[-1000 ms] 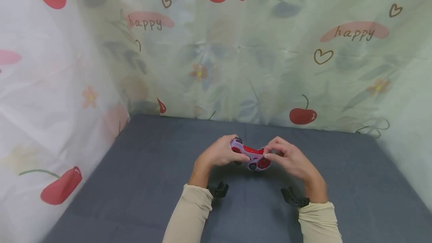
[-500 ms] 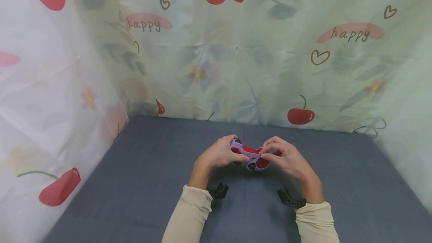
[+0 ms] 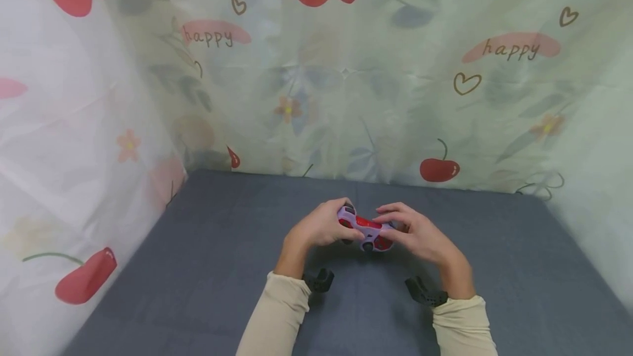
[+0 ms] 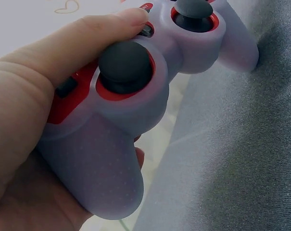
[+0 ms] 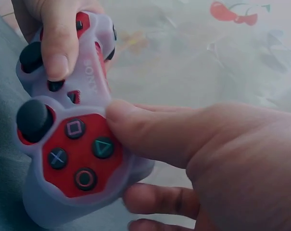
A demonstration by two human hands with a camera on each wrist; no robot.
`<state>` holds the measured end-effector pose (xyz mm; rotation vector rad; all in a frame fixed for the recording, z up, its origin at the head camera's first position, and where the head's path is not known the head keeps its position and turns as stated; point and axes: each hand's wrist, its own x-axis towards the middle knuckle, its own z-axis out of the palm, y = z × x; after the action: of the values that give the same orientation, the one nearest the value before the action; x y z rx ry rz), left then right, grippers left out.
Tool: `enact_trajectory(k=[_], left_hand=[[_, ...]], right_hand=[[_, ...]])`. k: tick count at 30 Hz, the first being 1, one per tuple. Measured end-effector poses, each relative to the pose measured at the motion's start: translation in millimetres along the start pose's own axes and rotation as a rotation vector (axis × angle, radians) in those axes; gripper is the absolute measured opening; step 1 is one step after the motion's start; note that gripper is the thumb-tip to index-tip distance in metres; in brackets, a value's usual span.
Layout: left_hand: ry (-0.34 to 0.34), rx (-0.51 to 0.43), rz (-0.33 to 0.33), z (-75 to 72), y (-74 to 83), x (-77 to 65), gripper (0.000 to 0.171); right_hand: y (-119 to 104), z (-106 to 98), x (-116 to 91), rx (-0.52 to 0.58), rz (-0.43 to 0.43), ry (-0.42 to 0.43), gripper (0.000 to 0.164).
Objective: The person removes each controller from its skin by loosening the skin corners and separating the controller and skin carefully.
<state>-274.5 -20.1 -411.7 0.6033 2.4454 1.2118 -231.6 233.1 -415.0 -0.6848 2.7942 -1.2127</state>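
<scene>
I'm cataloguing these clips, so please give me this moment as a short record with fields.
object: game controller, red face, pale lilac cover
left hand: holds one end, thumb across the front beside a black thumbstick
right hand: thumb on the cover's edge, near the triangle button; firmness of hold cannot be told
lettering: SONY on the front
surface: dark grey cloth
backdrop: pale sheet printed with cherries, flowers and "happy"
sleeves: beige

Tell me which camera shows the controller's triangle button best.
The right wrist view: the triangle button is large and uncovered, its symbol legible. The head view shows the Sony game controller too small to read that symbol; the left wrist view leaves the button out of sight.
</scene>
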Motion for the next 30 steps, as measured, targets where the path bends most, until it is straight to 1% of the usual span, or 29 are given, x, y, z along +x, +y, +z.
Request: enact_trajectory(k=[5,10,12,18,22,24,26,30], left_hand=[[-0.013,0.006,0.010,-0.6,0.0,-0.5,0.042],[-0.011,0.001,0.005,-1.5,-0.2,-0.2,0.044],[-0.005,-0.002,0.003,-1.6,-0.7,-0.2,0.044],[0.007,-0.005,0.009,-2.3,-3.0,0.6,0.045],[0.019,0.010,0.009,-3.1,-5.6,0.8,0.044],[0.022,0.020,0.006,-2.9,-6.7,1.1,0.044],[0.024,0.030,0.000,-2.4,-7.2,1.5,0.044],[0.024,0.040,-0.012,-1.6,-6.0,2.4,0.044]], right_hand=[[-0.9,-2.3,-0.9,0.004,0.005,-0.015,0.025],[-4.6,-1.6,1.6,-0.050,-0.044,0.007,0.014],[-5.3,-0.8,2.9,-0.053,-0.062,0.014,0.011],[-5.6,2.6,5.5,-0.055,-0.125,0.034,0.007],[-3.8,6.3,7.6,-0.020,-0.150,0.043,0.005],[-1.9,7.8,7.9,0.018,-0.146,0.043,0.004],[0.5,8.5,7.5,0.066,-0.124,0.039,0.003],[4.5,7.4,5.4,0.150,-0.042,0.031,0.007]])
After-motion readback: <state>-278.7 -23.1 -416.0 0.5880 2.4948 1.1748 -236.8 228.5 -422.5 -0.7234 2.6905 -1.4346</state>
